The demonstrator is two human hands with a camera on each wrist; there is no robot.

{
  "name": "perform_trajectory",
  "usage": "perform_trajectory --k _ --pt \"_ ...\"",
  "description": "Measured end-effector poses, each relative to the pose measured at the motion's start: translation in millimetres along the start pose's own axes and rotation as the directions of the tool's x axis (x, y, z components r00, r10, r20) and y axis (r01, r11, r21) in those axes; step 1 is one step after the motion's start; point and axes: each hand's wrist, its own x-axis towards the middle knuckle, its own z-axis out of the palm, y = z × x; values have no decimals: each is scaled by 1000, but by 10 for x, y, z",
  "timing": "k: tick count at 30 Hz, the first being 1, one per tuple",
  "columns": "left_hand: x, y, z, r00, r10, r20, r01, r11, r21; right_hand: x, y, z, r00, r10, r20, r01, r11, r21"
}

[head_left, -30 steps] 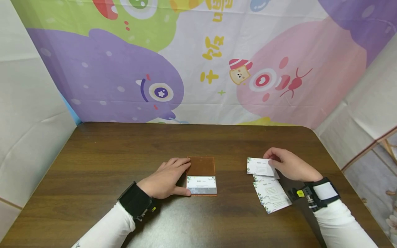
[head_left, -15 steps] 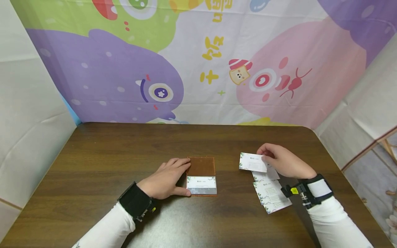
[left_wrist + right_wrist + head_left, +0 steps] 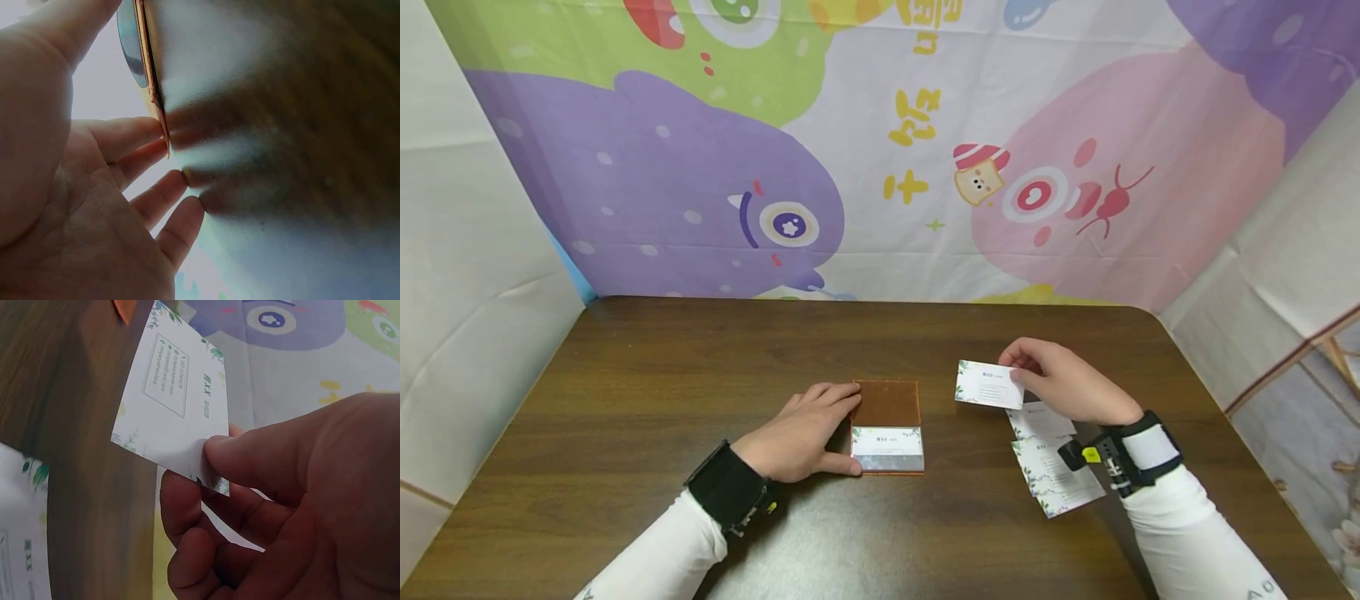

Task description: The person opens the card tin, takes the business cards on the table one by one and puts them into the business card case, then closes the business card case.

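Note:
Between thumb and fingers my right hand (image 3: pixel 1070 382) pinches a white business card (image 3: pixel 988 385) by its right end. Green leaf prints and a boxed text block show on this card (image 3: pixel 170 394) in the right wrist view. Below it on the table lie several more business cards (image 3: pixel 1056 475), overlapping in a loose row. My left hand (image 3: pixel 797 433) rests at the left side of an open brown card holder (image 3: pixel 887 403), thumb at the lower corner and fingertips at the upper one. In the holder's lower half sits a business card (image 3: pixel 887 437) behind a clear pocket.
A brown wooden table (image 3: pixel 700 350) bears everything. Behind its far edge hangs a cartoon-print cloth (image 3: pixel 865 150), with pale cloth (image 3: pixel 482 250) along the left side. Each wrist wears a black strap (image 3: pixel 727 486) with a small camera.
My right hand has moved left and slightly away from me with the pinched card, drawing it off the loose cards, more of which now show. The left hand and card holder stay put.

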Motion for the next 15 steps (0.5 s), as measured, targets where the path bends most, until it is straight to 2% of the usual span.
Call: perform_trajectory --k 8,15 --pt "3 -7 6 1000 3 -4 -3 1000 11 85 -114 59 1000 -5 0 5 1000 28" --pt "2 -2 -1 1000 0 0 0 1000 10 163 -220 117 999 -51 0 51 998 44"
